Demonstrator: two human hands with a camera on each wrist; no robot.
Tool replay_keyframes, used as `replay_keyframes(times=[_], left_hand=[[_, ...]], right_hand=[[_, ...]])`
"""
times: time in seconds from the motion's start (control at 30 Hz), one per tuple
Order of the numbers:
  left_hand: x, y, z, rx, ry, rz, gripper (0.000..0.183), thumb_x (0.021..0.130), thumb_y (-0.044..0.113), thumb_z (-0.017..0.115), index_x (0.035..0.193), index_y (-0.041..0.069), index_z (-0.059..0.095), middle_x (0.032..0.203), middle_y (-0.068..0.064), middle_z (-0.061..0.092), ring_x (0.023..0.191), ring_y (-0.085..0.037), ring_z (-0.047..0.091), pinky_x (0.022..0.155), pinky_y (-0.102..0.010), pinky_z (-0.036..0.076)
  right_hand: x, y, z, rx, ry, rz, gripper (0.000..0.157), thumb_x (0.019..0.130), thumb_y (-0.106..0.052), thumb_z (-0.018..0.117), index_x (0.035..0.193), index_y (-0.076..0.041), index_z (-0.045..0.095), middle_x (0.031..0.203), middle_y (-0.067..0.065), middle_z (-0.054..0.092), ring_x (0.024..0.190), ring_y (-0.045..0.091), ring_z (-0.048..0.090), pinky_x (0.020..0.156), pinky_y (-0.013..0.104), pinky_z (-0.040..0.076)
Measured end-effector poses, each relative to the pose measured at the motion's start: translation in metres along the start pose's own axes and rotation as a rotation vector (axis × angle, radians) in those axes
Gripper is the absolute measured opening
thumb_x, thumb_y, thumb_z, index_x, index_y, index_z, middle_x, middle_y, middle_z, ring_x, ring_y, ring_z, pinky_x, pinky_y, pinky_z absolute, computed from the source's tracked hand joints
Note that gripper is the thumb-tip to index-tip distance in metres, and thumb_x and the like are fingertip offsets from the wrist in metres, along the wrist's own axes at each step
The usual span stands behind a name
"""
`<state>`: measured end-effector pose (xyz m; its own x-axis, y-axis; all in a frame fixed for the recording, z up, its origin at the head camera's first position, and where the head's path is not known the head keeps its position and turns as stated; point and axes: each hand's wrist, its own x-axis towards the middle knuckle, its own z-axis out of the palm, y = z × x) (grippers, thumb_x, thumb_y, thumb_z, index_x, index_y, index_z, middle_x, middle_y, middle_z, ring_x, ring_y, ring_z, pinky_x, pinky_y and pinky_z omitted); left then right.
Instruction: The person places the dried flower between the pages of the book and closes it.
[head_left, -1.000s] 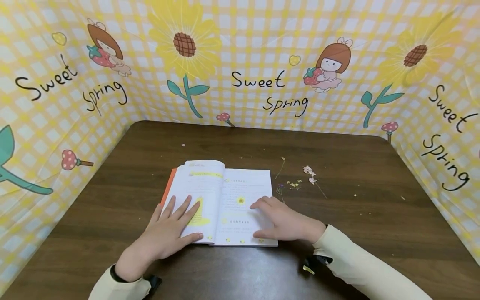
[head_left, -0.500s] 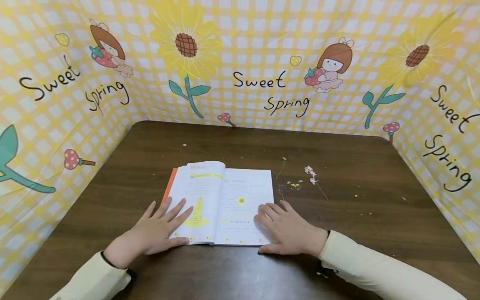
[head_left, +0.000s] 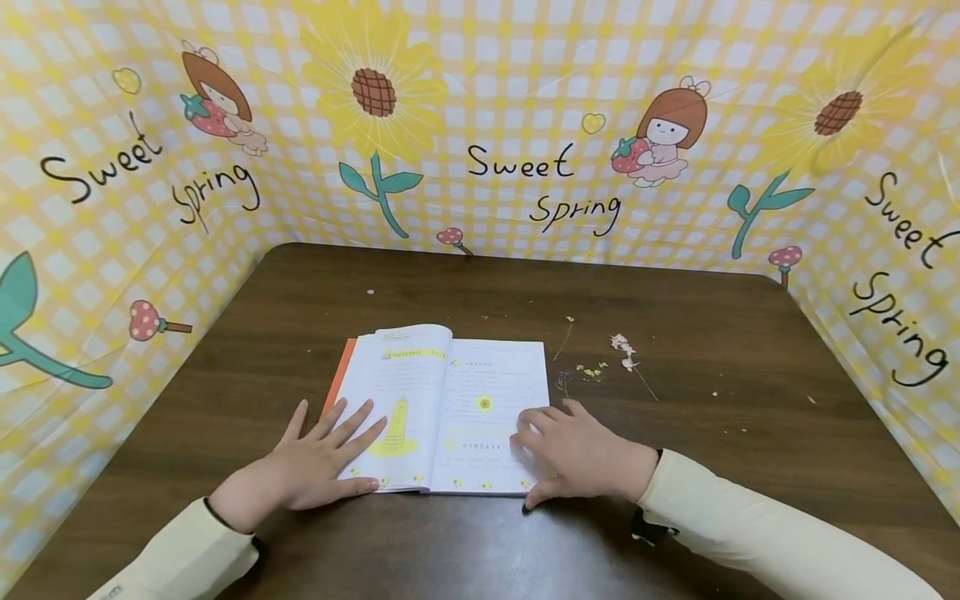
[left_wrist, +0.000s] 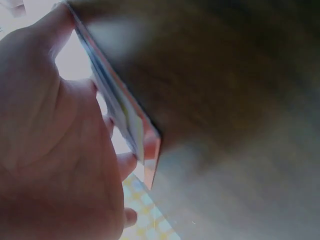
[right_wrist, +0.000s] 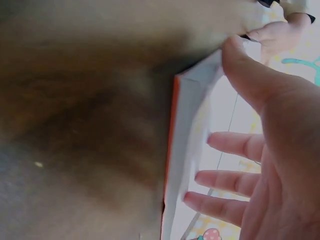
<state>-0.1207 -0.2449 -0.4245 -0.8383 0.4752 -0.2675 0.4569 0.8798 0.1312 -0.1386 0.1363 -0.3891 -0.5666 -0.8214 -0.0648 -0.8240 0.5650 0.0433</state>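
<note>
An open book with an orange cover lies on the dark wooden table, its left pages bulging near the spine. My left hand rests with spread fingers over the left page's lower outer corner, beside a printed yellow tower. Across the book, my right hand lies over the lower right corner, fingertips on the page and thumb at the near edge. The right wrist view shows three fairly straight fingers against the page and the orange cover beneath the stack. In the left wrist view the thumb reaches the book's near edge.
Right of the book lie pink dried flowers, small yellow blossoms and a purple flower on a stem. Tiny petal bits are scattered about the table. A yellow checked cloth walls the back and sides.
Both hands have drawn outward from further in on the pages: the left toward the left edge, the right toward the lower right corner. The book stays open in the same place.
</note>
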Motion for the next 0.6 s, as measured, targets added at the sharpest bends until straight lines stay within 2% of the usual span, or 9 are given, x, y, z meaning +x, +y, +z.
replay_keyframes(times=[0.17, 0.27, 0.4, 0.43, 0.5, 0.6], left_hand=[[0.001, 0.001, -0.001, 0.008, -0.019, -0.014, 0.088, 0.088, 0.082, 0.032, 0.160, 0.032, 0.018, 0.167, -0.004, 0.009, 0.150, -0.040, 0.010, 0.107, -0.072, -0.010], [0.001, 0.002, -0.002, 0.008, -0.015, -0.017, 0.088, 0.088, 0.082, 0.032, 0.160, 0.032, 0.020, 0.167, -0.005, 0.010, 0.150, -0.041, 0.011, 0.107, -0.072, -0.008], [-0.002, 0.004, -0.003, 0.011, -0.007, -0.023, 0.088, 0.088, 0.082, 0.033, 0.160, 0.032, 0.022, 0.166, -0.005, 0.012, 0.149, -0.041, 0.013, 0.108, -0.072, -0.007], [-0.003, 0.005, -0.005, 0.004, -0.008, -0.022, 0.088, 0.089, 0.081, 0.034, 0.160, 0.031, 0.022, 0.166, -0.006, 0.013, 0.149, -0.042, 0.013, 0.107, -0.073, -0.007], [-0.004, 0.009, -0.009, -0.010, -0.017, -0.023, 0.088, 0.089, 0.080, 0.036, 0.160, 0.029, 0.023, 0.166, -0.007, 0.013, 0.148, -0.044, 0.013, 0.107, -0.073, -0.007], [-0.006, 0.015, -0.017, -0.026, -0.038, -0.025, 0.088, 0.090, 0.078, 0.037, 0.160, 0.026, 0.024, 0.166, -0.009, 0.012, 0.148, -0.045, 0.012, 0.106, -0.074, -0.008]], right_hand=[[-0.001, 0.007, -0.010, 0.098, -0.049, -0.033, 0.060, 0.088, -0.057, 0.067, 0.130, -0.015, 0.064, 0.134, 0.012, 0.056, 0.118, 0.030, 0.058, 0.092, 0.059, 0.044], [0.000, 0.013, -0.013, 0.215, -0.096, -0.053, 0.042, 0.094, -0.046, 0.066, 0.126, -0.019, 0.070, 0.140, 0.016, 0.055, 0.125, 0.033, 0.056, 0.095, 0.066, 0.041], [0.003, 0.018, -0.014, 0.347, -0.118, -0.080, 0.017, 0.098, -0.027, 0.065, 0.109, -0.022, 0.077, 0.140, 0.016, 0.056, 0.131, 0.039, 0.051, 0.098, 0.077, 0.030], [0.004, 0.018, -0.013, 0.356, -0.106, -0.091, 0.014, 0.098, -0.023, 0.065, 0.104, -0.022, 0.078, 0.138, 0.014, 0.059, 0.130, 0.039, 0.051, 0.098, 0.078, 0.028], [0.005, 0.018, -0.012, 0.358, -0.055, -0.118, 0.011, 0.097, -0.018, 0.067, 0.100, -0.019, 0.077, 0.127, 0.007, 0.067, 0.122, 0.030, 0.060, 0.099, 0.078, 0.025], [0.005, 0.016, -0.008, 0.301, 0.090, -0.182, 0.004, 0.092, -0.015, 0.073, 0.090, -0.019, 0.071, 0.105, -0.008, 0.070, 0.103, 0.012, 0.064, 0.101, 0.075, 0.028]])
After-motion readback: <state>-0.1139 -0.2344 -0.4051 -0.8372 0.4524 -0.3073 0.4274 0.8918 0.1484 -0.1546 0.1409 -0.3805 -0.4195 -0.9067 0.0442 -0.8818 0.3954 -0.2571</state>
